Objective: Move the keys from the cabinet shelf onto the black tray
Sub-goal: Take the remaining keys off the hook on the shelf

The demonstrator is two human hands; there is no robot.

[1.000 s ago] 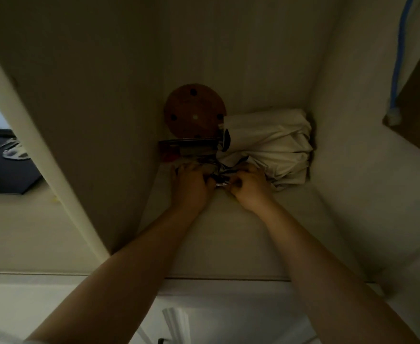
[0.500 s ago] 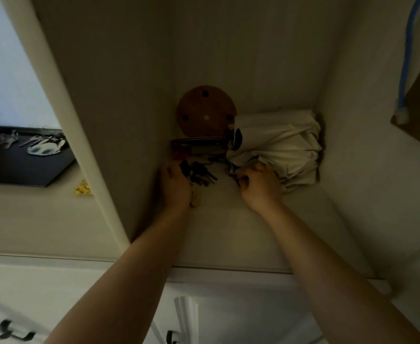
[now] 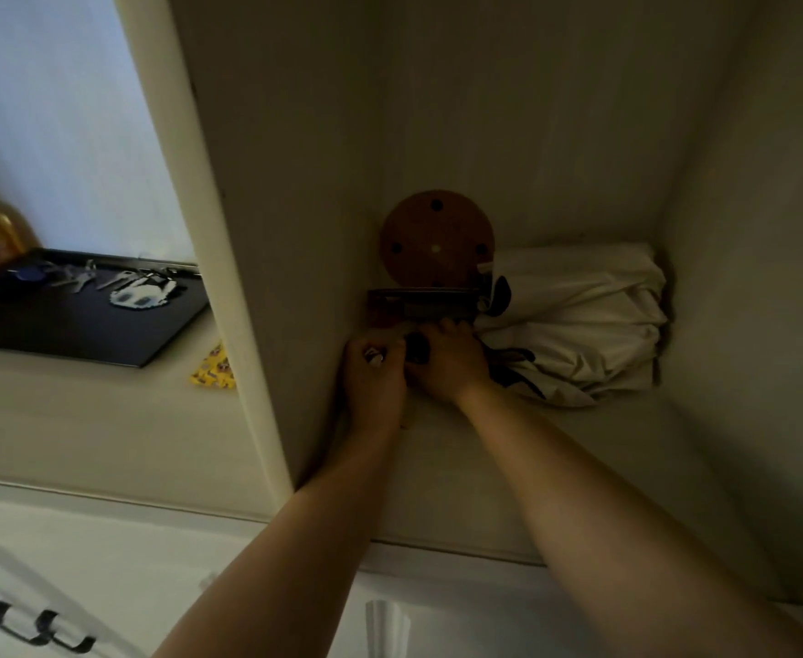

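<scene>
Both my hands reach deep into the dim cabinet shelf [image 3: 461, 491]. My left hand [image 3: 373, 379] is closed around something small and pale by the left wall. My right hand [image 3: 449, 363] is right beside it, fingers closed over a dark bunch of keys [image 3: 417, 348] that shows between the two hands. The black tray [image 3: 81, 325] lies outside the cabinet on the counter at the left. Two key bunches [image 3: 64, 275] and a white keyring charm [image 3: 143, 294] rest on the tray.
A round brown disc [image 3: 437, 239] leans on the back wall above a flat dark box [image 3: 420, 301]. A white crumpled bag [image 3: 580, 325] fills the back right corner. The cabinet's side panel [image 3: 228, 277] separates shelf and tray. A yellow packet [image 3: 212, 370] lies on the counter.
My right hand has moved left from the white bag to the dark keys and now touches my left hand. The view has swung right, showing more of the tray.
</scene>
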